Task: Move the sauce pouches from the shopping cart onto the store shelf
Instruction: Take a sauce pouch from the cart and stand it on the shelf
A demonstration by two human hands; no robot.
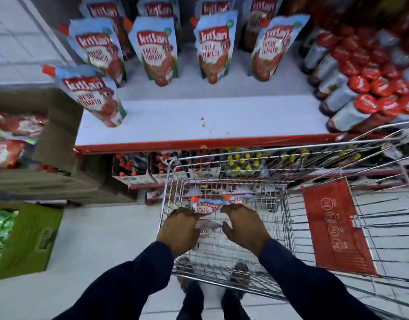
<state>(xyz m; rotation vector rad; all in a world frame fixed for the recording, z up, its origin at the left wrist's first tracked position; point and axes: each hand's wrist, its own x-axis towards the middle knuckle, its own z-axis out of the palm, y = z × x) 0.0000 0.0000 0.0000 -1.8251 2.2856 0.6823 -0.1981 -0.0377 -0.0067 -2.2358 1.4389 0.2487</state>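
Fingers (175, 213) of our left hand (179, 229) and right hand (244, 225) curl onto sauce pouches (207, 207) lying in the shopping cart (289, 227) (grip closure unclear), because the store shelf (198, 125) has free room.

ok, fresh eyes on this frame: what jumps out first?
The row of blue-and-red Kissan tomato pouches standing upright along the white shelf, with one more pouch set forward near its left front corner. Below, both hands reach into the wire shopping cart: the left hand and right hand rest on the pouches lying there. Red-capped bottles crowd the shelf's right end.
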